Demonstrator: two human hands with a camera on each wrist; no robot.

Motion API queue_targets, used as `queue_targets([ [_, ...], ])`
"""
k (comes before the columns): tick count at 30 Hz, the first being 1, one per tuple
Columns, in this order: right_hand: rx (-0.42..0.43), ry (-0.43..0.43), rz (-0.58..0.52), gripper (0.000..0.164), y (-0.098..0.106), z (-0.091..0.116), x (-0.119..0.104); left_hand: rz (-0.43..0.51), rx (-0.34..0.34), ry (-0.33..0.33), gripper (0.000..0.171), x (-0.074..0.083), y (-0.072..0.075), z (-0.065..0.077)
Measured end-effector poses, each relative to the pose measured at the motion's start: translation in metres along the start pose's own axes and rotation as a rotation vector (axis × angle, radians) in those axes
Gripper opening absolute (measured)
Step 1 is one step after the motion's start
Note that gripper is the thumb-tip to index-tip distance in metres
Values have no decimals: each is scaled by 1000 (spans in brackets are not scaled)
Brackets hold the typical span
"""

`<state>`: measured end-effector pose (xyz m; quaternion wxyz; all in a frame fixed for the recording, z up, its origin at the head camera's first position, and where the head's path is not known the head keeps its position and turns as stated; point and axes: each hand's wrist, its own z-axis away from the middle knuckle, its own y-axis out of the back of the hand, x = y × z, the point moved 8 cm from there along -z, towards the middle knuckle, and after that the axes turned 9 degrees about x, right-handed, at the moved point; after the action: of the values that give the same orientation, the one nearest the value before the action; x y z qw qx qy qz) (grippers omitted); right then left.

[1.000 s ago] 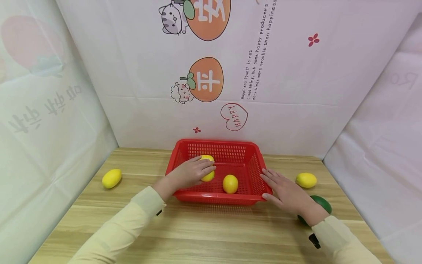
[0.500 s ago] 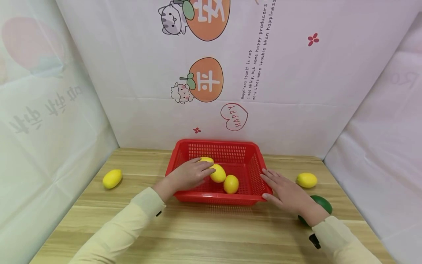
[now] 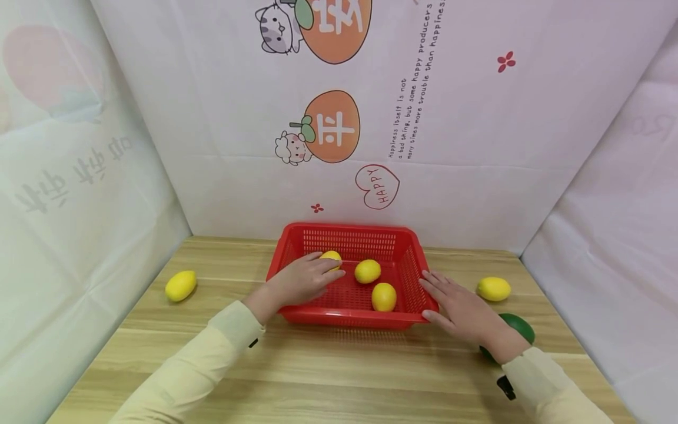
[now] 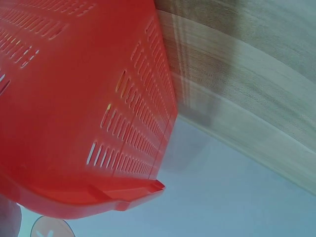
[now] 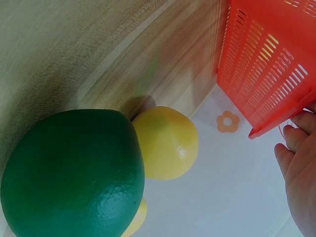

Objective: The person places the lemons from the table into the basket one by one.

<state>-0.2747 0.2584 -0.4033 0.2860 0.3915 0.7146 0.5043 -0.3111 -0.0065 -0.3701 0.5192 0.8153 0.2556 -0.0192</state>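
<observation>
Over the left side of the red plastic basket my left hand reaches in, palm down, its fingers extended. Partly hidden behind those fingers is one lemon; whether they touch it I cannot tell. Two more lie on the basket floor to the right, a back lemon and a front lemon. My right hand rests on the right rim, fingers along it and thumb at the front corner. In the right wrist view its fingertips touch the rim from outside.
A lemon lies on the wooden table at left. To the right are another lemon and a dark green fruit, partly behind my right wrist. White printed cloth stands behind the basket and along both sides.
A lemon has come out from under my left hand and rolled right across the basket floor. The front lemon has shifted slightly right. Both hands have stayed almost in place.
</observation>
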Motion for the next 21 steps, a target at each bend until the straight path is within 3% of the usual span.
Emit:
queue_targets([
  [21, -19, -11, -9, 78, -3, 0, 1, -19, 21, -17, 51, 0, 8, 3],
])
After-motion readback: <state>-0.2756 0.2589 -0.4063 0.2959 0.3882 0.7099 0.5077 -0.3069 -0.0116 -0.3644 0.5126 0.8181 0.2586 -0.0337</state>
